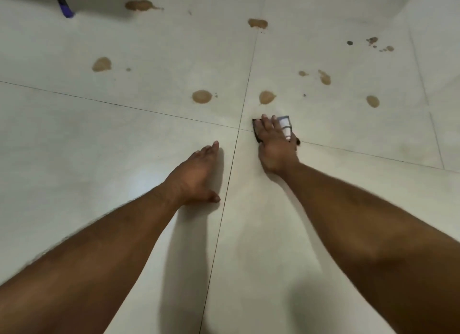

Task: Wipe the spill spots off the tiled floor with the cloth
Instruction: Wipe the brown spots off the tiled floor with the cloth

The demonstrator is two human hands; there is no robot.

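My right hand (273,146) lies flat with straight fingers on a small folded cloth (285,125), white with dark edges, pressing it onto the pale tiled floor (124,134) just right of a grout crossing. Beyond the cloth lie several brown spill spots: one (266,97) directly ahead of my fingertips, one (201,96) to its left, one (372,101) to the right, and more farther off (257,23). My left hand (196,174) rests flat on the floor with fingers straight, left of the long grout line, holding nothing.
A black stick with a purple tip (65,8) touches the floor at the far left. A further brown spot (101,64) lies left of centre, and small dark specks (373,42) sit at the far right. Grout lines cross near the cloth.
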